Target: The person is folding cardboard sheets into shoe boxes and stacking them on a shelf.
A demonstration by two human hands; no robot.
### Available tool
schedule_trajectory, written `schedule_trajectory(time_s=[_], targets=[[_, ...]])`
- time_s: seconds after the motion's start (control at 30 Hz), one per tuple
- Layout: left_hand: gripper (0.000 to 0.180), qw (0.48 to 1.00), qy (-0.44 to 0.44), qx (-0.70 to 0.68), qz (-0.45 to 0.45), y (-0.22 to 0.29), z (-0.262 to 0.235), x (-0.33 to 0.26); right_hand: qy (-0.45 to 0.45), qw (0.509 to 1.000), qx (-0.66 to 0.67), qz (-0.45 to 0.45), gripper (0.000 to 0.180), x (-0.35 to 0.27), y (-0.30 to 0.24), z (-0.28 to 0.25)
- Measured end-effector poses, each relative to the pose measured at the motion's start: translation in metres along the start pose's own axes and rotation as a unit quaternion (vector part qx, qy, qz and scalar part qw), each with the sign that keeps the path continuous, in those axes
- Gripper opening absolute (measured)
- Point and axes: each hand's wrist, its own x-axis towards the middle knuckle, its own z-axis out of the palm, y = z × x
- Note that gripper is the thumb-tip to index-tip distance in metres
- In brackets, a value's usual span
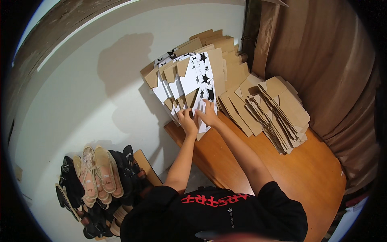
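A stack of flat, unfolded cardboard box blanks [189,78], white with black stars on one side and brown on the other, leans against the white wall on a wooden table [310,173]. My left hand [186,120] grips the lower edge of the front blanks. Beside it, my right hand [208,114] rests with fingers on the front star-printed sheet. Both arms reach forward from the lower edge.
More plain brown flattened blanks [274,113] lie in fanned piles on the table to the right, by a brown curtain [334,68]. Several pairs of shoes and sandals [96,177] sit on a rack at lower left, below the table's edge.
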Motion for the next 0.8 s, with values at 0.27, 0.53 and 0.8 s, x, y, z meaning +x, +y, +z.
schedule_trajectory(time_s=[0.27,0.53,0.8], targets=[[0.007,0.968,-0.065,-0.181,0.162,0.037,0.011,-0.048,0.205,0.974,-0.033,0.088,0.097,0.007,0.001,-0.051],[0.013,0.868,-0.124,-0.327,0.351,0.127,0.0,-0.076,0.358,0.906,-0.189,0.124,0.063,-0.102,0.026,-0.176],[0.01,0.748,-0.328,-0.415,0.401,0.175,-0.036,-0.135,0.463,0.878,-0.107,0.061,0.028,-0.273,0.027,-0.207]])
